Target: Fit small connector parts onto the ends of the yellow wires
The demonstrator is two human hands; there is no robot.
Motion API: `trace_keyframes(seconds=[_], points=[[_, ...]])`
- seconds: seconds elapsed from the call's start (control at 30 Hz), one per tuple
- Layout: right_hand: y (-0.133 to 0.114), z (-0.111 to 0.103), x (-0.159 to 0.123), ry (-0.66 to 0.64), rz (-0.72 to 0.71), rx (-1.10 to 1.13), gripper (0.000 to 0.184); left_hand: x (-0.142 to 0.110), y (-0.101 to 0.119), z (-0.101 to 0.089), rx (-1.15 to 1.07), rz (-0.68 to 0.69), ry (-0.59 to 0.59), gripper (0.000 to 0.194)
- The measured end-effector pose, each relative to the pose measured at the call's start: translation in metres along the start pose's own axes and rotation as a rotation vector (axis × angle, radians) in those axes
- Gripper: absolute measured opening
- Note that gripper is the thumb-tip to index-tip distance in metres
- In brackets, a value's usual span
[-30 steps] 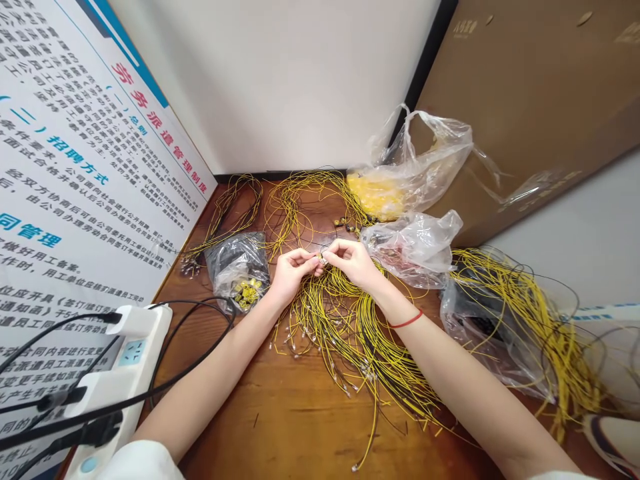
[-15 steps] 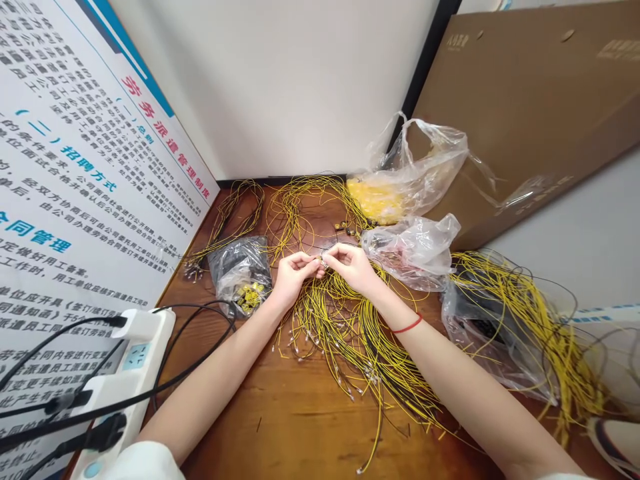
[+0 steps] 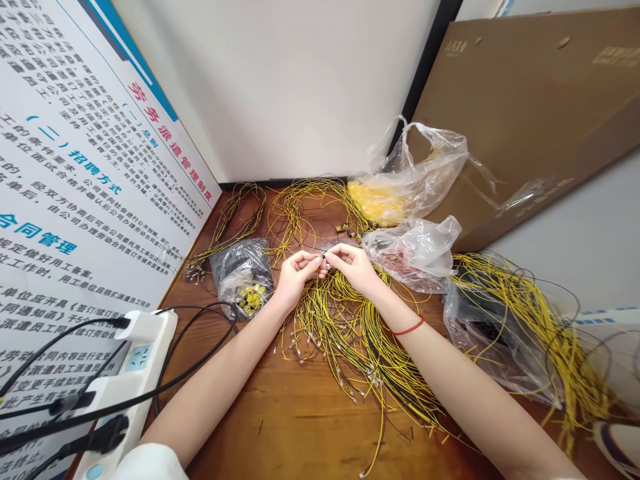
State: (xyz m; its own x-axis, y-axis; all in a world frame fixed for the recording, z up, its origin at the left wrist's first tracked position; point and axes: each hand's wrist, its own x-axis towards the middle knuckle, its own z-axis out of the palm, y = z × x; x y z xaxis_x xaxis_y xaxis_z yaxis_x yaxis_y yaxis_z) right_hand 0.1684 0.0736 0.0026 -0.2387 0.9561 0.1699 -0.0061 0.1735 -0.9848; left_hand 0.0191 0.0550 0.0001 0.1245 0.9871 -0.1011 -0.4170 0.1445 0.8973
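Observation:
Just above a pile of thin yellow and black wires (image 3: 325, 310), my two hands meet fingertip to fingertip. My left hand (image 3: 296, 275) is closed in a pinch on a small dark-and-yellow part (image 3: 323, 258). Thumb and fingers of my right hand (image 3: 351, 267) are also pinched together, touching the same spot; what they grip is too small to name. Many wires in the pile end in small silvery tips (image 3: 373, 377). Left of my left hand lies a dark plastic bag (image 3: 237, 257) with small yellow-and-black parts (image 3: 251, 298) at its mouth.
Clear bags, one with yellow pieces (image 3: 377, 202) and one with reddish contents (image 3: 407, 257), lie right of my hands. More yellow wires (image 3: 525, 307) lie on a bag further right. A white power strip (image 3: 143, 363) with black cables (image 3: 200, 363) stands at left. A brown board (image 3: 525, 113) leans behind.
The whole view has shifted slightly. Both hands stay pinched together in the same place, with only small finger movements.

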Motion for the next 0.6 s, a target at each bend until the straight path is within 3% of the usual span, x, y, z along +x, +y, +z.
trace_keyframes(seconds=[0.6], points=[[0.0006,-0.0019,0.0002,0.033,-0.001,-0.018,0.028,0.0006,0.0005,0.0004,-0.004,-0.003,0.01,0.041]])
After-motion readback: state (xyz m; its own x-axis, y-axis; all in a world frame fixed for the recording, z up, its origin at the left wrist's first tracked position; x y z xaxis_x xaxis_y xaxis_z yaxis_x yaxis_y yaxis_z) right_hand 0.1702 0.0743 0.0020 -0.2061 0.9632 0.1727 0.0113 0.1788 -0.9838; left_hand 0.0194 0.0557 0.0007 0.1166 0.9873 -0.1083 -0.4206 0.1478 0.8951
